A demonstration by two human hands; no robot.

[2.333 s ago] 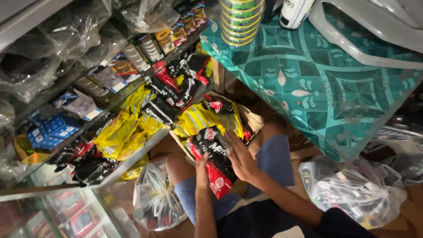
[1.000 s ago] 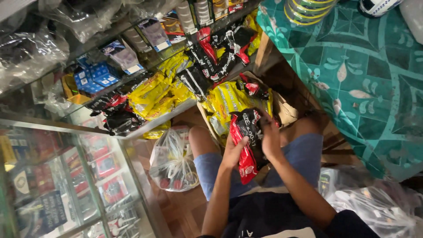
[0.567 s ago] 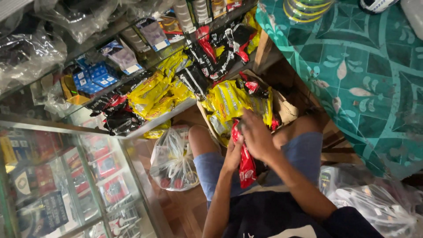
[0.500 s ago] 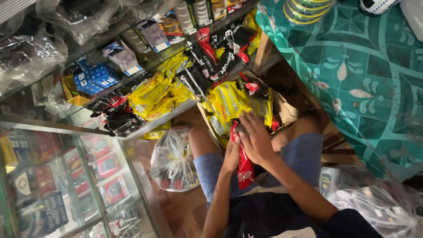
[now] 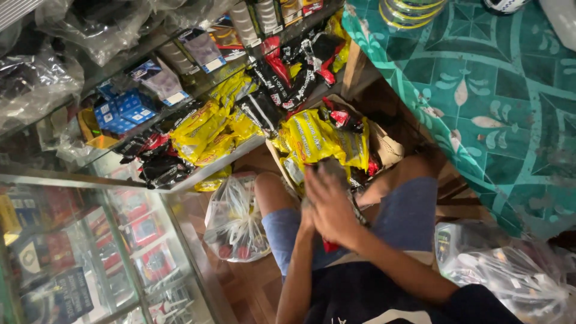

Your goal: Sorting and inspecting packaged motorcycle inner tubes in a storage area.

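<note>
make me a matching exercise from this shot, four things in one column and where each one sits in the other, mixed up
Things:
1. yellow packets
2. blue boxes
3. clear plastic bag
4. patterned teal cloth

Places:
A. on the glass shelf, upper left
B. on the floor beside the person's knee
C. in the open carton in front of the hands
D. covering the table at the right

Pairs: 1-C, 2-A, 3-B, 4-D

Small shop — stocked glass shelves (image 5: 198,90)

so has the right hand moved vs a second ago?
Yes. The right hand has slid up over the red-and-black packet, towards the open cardboard box of yellow packets; earlier it gripped the packet's side, leaving its face visible.
</note>
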